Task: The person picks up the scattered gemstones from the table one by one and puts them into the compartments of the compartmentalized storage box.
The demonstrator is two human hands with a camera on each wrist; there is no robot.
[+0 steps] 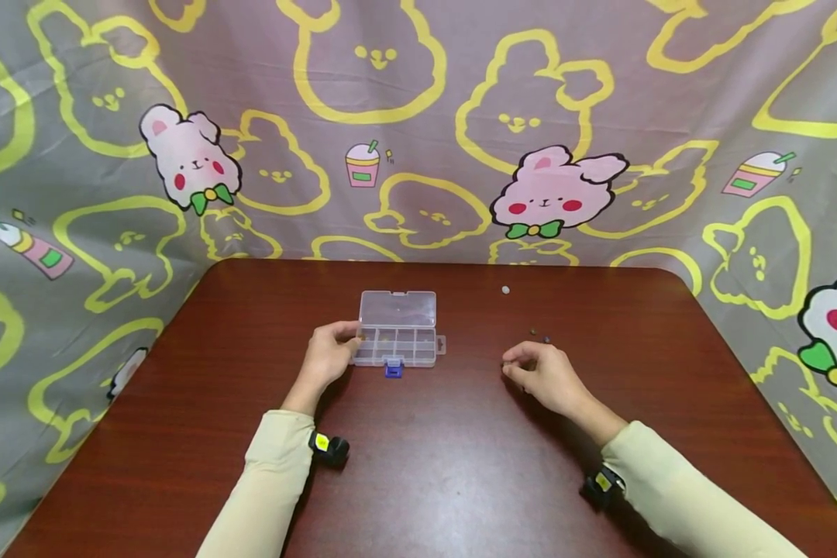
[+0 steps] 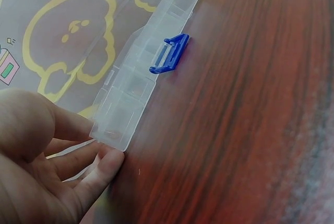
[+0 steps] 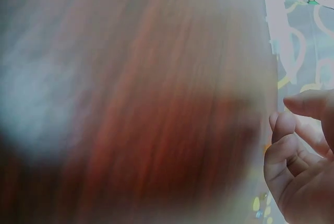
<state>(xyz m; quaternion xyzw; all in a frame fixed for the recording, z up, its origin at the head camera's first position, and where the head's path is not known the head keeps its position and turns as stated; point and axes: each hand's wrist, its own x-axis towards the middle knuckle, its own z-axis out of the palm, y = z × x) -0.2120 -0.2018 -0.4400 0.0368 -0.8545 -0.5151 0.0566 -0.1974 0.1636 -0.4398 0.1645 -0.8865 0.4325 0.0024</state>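
Note:
A clear plastic compartment box (image 1: 395, 353) stands on the table with its lid (image 1: 397, 309) raised at the back and a blue latch (image 1: 394, 369) at the front. A few tiny yellowish bits show in its left compartments. My left hand (image 1: 329, 354) grips the box's left end, thumb at the front corner and fingers behind, as the left wrist view shows. To the right of the box, my right hand (image 1: 545, 377) is low over the table with thumb and fingertips drawn close together. Whether a tiny dark piece sits between those fingertips, I cannot tell.
Beyond my right hand lie a small greenish piece (image 1: 532, 332) and a small bluish piece (image 1: 547, 339). A small white round piece (image 1: 505, 290) rests farther back on the brown table (image 1: 432, 480). A patterned cloth (image 1: 432, 139) hangs behind and along both sides.

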